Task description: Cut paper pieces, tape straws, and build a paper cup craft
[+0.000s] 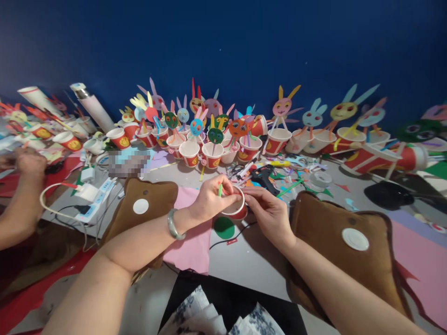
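Observation:
A red and white paper cup (239,213) stands in front of me with its mouth up. My left hand (216,199) is closed at its left rim, the thumb reaching over the opening. Something narrow and green (220,189) shows among the left fingers; its full shape is hidden. On the other side, my right hand (269,211) pinches the cup's right rim between thumb and fingers. Just below the cup lies a green paper disc (224,228), with a small red piece (232,241) beside it.
Paper cups with rabbit figures (213,153) line the back by the blue wall. Brown cushions (344,253) flank my arms. A black glue gun (264,179) lies among scraps. Left are a power strip (101,197) and another person's hand (31,163). Pink sheets (188,246) lie nearby.

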The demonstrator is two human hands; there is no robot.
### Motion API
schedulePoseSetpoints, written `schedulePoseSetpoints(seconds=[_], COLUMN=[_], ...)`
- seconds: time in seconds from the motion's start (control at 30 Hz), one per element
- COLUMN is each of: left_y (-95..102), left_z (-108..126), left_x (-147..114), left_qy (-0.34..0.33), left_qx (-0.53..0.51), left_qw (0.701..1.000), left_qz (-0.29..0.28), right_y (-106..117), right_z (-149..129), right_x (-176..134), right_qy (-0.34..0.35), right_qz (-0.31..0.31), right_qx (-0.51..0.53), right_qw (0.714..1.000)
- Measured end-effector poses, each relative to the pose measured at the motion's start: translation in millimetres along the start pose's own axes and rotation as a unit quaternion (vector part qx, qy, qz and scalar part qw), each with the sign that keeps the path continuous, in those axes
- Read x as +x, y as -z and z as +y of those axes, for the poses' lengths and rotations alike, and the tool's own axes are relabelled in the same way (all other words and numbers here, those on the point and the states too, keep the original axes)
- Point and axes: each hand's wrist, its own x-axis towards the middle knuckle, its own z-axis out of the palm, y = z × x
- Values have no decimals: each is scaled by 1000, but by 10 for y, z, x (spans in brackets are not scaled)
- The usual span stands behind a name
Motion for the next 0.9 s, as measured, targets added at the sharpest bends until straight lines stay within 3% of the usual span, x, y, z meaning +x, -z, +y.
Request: schedulePoseSetpoints(seconds=[0.23, 0.47, 0.67, 0.83, 0.9], left_y=[38, 24, 107, 162, 174], left_z=[10, -153, -183, -181, -175], left_x=[-3, 36, 144, 192, 199], left_qy=[-16, 12, -3, -6, 3], left_qx=[-132, -138, -98, -75, -73], left_qw=[989, 986, 992, 988, 989], left_qz=[-65, -91, -75, -134, -131], right_y=[-7, 25, 25, 34, 37], right_z=[6, 6, 53, 63, 61], right_x=[13, 25, 39, 61, 62], right_qy=[-74, -49, -62, -65, -56], right_qz=[42, 63, 68, 68, 70], right_qx=[64, 42, 131, 139, 111], right_qw=[994, 996, 987, 986, 990])
